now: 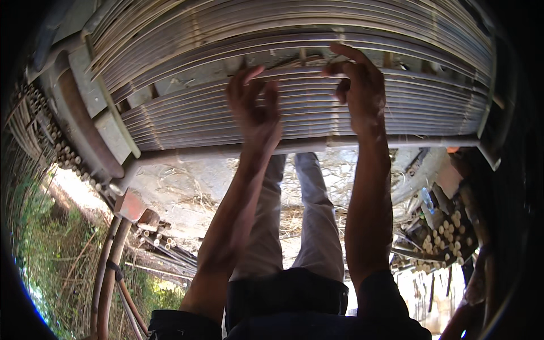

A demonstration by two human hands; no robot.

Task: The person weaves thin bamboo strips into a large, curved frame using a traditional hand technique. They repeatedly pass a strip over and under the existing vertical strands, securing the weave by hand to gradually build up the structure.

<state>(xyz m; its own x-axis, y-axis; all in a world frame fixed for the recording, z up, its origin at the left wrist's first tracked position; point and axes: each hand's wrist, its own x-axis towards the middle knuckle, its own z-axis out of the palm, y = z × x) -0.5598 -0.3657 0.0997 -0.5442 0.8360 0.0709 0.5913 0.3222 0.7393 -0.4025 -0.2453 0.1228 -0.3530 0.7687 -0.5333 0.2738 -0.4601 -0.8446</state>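
Observation:
Long thin strips, probably split bamboo, lie side by side across a low frame, bound into a slatted panel (306,110) with pale ties running across. Over its near part hovers my left hand (255,105), slightly blurred, fingers bent and apart with nothing visible in them. To its right is my right hand (362,85), index finger stretched toward the far strips and the other fingers curled loosely; no held thing shows there. Between the near panel and the far slatted section (226,31) runs a gap with sticks beneath it. Whether either hand touches the strips, I cannot tell.
A round rail (226,149) edges the panel in front of my legs. Cut bamboo poles are stacked at the left (68,158) and lower right (447,235). A reddish brick (130,205) rests near the left corner. Straw litters the ground (192,187).

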